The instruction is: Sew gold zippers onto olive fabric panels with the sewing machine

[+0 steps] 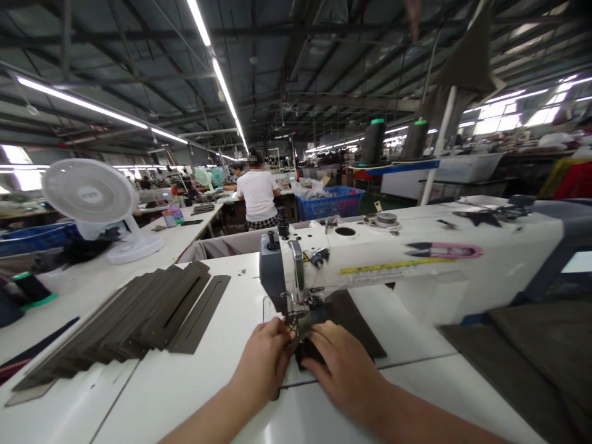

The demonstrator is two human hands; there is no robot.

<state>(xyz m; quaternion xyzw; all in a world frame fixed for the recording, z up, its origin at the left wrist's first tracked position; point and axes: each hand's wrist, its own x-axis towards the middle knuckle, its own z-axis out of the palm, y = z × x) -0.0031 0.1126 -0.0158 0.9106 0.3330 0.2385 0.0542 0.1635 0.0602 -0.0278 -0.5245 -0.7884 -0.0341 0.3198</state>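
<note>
A white sewing machine [393, 259] stands on a white table [185, 382], its needle head at the left end. Under the needle lies a dark fabric piece [356, 320]. My left hand [263, 361] rests just left of the presser foot, fingers curled and pressed on the fabric's edge. My right hand [345, 370] lies on the fabric just right of the needle, fingers bent down onto it. The fingertips of both hands meet at the presser foot, which partly hides them.
A fanned stack of dark slotted fabric strips [134, 314] lies to the left. Pink thread snips [444, 250] rest on the machine arm. A white desk fan [99, 206] stands at far left. Dark cloth [536, 351] lies at right. A person in a white shirt [258, 194] works ahead.
</note>
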